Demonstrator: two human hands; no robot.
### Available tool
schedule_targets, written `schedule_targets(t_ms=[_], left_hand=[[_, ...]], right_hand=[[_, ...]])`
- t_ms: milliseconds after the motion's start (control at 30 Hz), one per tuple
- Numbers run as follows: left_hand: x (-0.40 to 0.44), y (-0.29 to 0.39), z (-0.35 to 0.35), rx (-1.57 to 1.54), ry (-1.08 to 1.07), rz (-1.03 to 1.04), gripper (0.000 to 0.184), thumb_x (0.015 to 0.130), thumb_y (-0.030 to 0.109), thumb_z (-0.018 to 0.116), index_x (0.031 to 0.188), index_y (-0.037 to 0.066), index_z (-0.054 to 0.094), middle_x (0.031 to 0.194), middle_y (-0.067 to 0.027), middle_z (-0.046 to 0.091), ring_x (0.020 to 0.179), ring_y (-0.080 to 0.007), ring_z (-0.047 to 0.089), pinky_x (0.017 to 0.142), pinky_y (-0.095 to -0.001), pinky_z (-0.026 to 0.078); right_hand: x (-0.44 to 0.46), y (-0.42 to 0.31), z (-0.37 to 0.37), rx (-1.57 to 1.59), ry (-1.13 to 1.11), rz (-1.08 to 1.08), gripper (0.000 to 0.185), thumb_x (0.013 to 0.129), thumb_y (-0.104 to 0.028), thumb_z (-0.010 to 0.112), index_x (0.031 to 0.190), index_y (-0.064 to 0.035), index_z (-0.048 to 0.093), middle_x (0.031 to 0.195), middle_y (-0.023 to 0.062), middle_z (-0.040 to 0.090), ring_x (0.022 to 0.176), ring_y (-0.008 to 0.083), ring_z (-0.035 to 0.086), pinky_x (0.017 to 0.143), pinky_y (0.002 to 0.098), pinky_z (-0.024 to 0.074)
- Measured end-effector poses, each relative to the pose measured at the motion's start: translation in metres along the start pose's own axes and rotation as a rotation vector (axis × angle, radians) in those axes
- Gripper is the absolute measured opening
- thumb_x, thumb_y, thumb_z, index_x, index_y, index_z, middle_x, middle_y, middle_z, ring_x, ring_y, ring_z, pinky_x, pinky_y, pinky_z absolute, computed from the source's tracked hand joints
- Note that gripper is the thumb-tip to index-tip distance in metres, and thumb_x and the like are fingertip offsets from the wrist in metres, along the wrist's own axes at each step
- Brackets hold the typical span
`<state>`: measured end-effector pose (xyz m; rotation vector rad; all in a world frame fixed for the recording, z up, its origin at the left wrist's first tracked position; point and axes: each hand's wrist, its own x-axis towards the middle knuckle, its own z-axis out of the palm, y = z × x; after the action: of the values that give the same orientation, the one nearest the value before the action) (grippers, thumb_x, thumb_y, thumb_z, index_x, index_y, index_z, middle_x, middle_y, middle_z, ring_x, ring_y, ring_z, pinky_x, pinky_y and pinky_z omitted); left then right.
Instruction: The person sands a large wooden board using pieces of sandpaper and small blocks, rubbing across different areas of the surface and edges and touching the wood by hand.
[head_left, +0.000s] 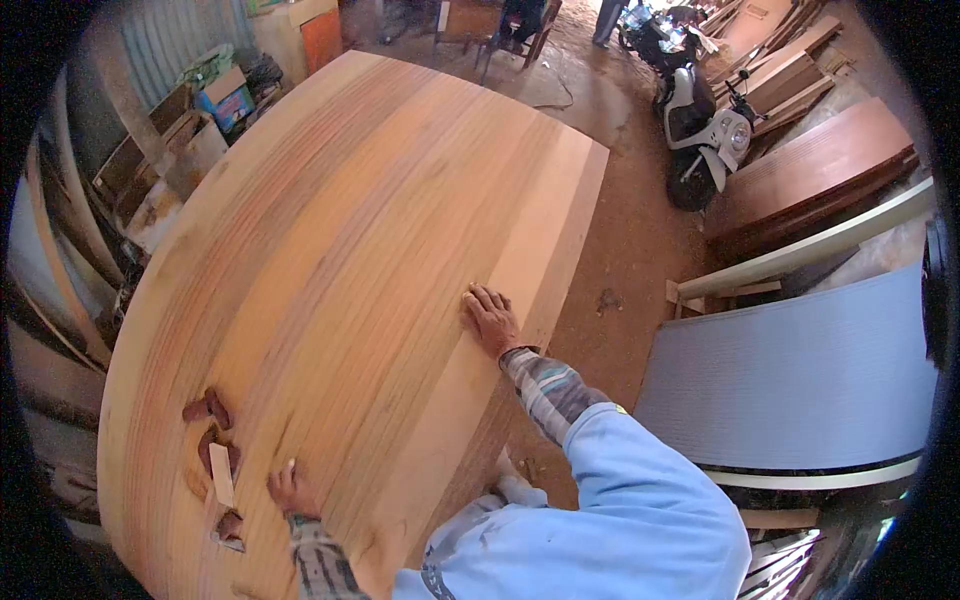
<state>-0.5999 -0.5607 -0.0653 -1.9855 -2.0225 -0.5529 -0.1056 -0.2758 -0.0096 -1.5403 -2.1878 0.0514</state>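
A large striped wooden panel [340, 230] fills the middle of the view. My right hand [491, 320] lies on its right part, fingers together but stretched out over the wood. Lower down, my left hand [292, 490] touches the panel, a finger pointing up and no object visible in it. Left of that hand lie a small pale wood block [221, 476], a dark brown piece [209, 408] and dark scraps beneath and below the block.
Right of the panel is brown floor [625, 260], with a blue-grey ribbed panel [790, 380] and a white scooter [712, 135] beyond. Boards lean at the left, near a blue box [228, 100]. Partly visible people are at the top.
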Motion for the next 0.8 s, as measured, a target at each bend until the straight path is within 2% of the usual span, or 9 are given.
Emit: schedule_targets(t_ms=[233, 300, 367, 433, 533, 600, 667, 733, 800], left_hand=[[0.031, 0.028, 0.049, 0.032, 0.064, 0.037, 0.013, 0.088, 0.013, 0.062, 0.096, 0.004, 0.066, 0.099, -0.0165, 0.062, 0.101, -0.0387, 0.055, 0.098, -0.0495, 0.039], [0.097, 0.085, 0.084, -0.16, -0.134, -0.218, 0.013, 0.088, 0.014, 0.062, 0.096, 0.004, 0.065, 0.096, -0.0162, 0.062, 0.098, -0.0369, 0.056, 0.096, -0.0497, 0.04], [0.155, 0.116, 0.127, -0.173, 0.028, 0.055, 0.012, 0.088, 0.015, 0.061, 0.093, 0.005, 0.065, 0.091, -0.0154, 0.062, 0.092, -0.0347, 0.056, 0.091, -0.0479, 0.042], [0.215, 0.168, 0.107, -0.334, -0.042, -0.138, 0.01, 0.088, 0.014, 0.061, 0.09, 0.006, 0.064, 0.085, -0.0144, 0.061, 0.086, -0.0334, 0.055, 0.084, -0.0455, 0.044], [0.218, 0.17, 0.093, -0.339, -0.041, -0.155, 0.008, 0.086, 0.013, 0.062, 0.089, 0.006, 0.064, 0.082, -0.0143, 0.059, 0.085, -0.033, 0.055, 0.079, -0.0448, 0.044], [0.173, 0.119, 0.094, -0.328, 0.158, 0.062, 0.007, 0.084, 0.012, 0.064, 0.089, 0.006, 0.065, 0.08, -0.0137, 0.057, 0.082, -0.0331, 0.055, 0.075, -0.0459, 0.044], [0.104, 0.065, 0.075, -0.296, -0.053, -0.098, 0.008, 0.084, 0.012, 0.065, 0.09, 0.007, 0.066, 0.08, -0.0129, 0.056, 0.081, -0.0334, 0.055, 0.074, -0.0456, 0.044], [0.021, -0.003, 0.073, -0.088, 0.15, 0.138, 0.008, 0.083, 0.008, 0.064, 0.091, 0.005, 0.065, 0.079, -0.0122, 0.055, 0.081, -0.0335, 0.055, 0.073, -0.0457, 0.044], [-0.012, -0.021, 0.033, -0.128, 0.132, 0.077, 0.008, 0.083, 0.007, 0.064, 0.091, 0.004, 0.065, 0.079, -0.012, 0.055, 0.081, -0.0334, 0.055, 0.073, -0.0461, 0.044]], right_hand=[[-0.001, 0.001, -0.001, 0.006, 0.0, 0.011, 0.038, 0.09, -0.024, 0.059, 0.124, -0.0076, 0.052, 0.136, 0.0135, 0.049, 0.128, 0.0325, 0.044, 0.105, 0.0464, 0.0327], [-0.001, 0.005, -0.002, 0.012, -0.031, 0.002, 0.039, 0.09, -0.023, 0.057, 0.125, -0.0074, 0.052, 0.138, 0.0126, 0.049, 0.129, 0.0325, 0.044, 0.105, 0.0472, 0.0343], [0.0, 0.006, -0.003, 0.023, -0.029, 0.011, 0.039, 0.09, -0.023, 0.057, 0.125, -0.008, 0.051, 0.138, 0.0123, 0.048, 0.129, 0.0318, 0.044, 0.105, 0.047, 0.0341], [-0.003, 0.003, -0.005, 0.033, -0.027, 0.016, 0.039, 0.09, -0.023, 0.057, 0.125, -0.0087, 0.051, 0.139, 0.012, 0.048, 0.13, 0.031, 0.044, 0.105, 0.0467, 0.034], [0.0, 0.002, -0.004, 0.05, 0.0, 0.017, 0.036, 0.09, -0.025, 0.057, 0.122, -0.0094, 0.052, 0.139, 0.0118, 0.048, 0.13, 0.0297, 0.043, 0.105, 0.0459, 0.0336], [-0.001, -0.001, -0.006, 0.047, -0.009, 0.023, 0.036, 0.091, -0.025, 0.056, 0.122, -0.0094, 0.054, 0.137, 0.0113, 0.049, 0.13, 0.0298, 0.043, 0.106, 0.0453, 0.0327], [-0.001, 0.0, -0.005, 0.031, -0.003, 0.024, 0.035, 0.09, -0.026, 0.056, 0.122, -0.0094, 0.053, 0.137, 0.0113, 0.049, 0.129, 0.0297, 0.043, 0.105, 0.0454, 0.0331], [0.0, 0.0, -0.004, 0.015, -0.003, 0.02, 0.035, 0.09, -0.027, 0.056, 0.121, -0.0094, 0.053, 0.138, 0.0114, 0.048, 0.129, 0.0295, 0.044, 0.104, 0.0454, 0.0334], [-0.001, 0.001, -0.002, 0.016, 0.004, 0.016, 0.036, 0.091, -0.026, 0.055, 0.122, -0.0091, 0.053, 0.138, 0.0113, 0.049, 0.13, 0.0295, 0.043, 0.106, 0.046, 0.0321]])
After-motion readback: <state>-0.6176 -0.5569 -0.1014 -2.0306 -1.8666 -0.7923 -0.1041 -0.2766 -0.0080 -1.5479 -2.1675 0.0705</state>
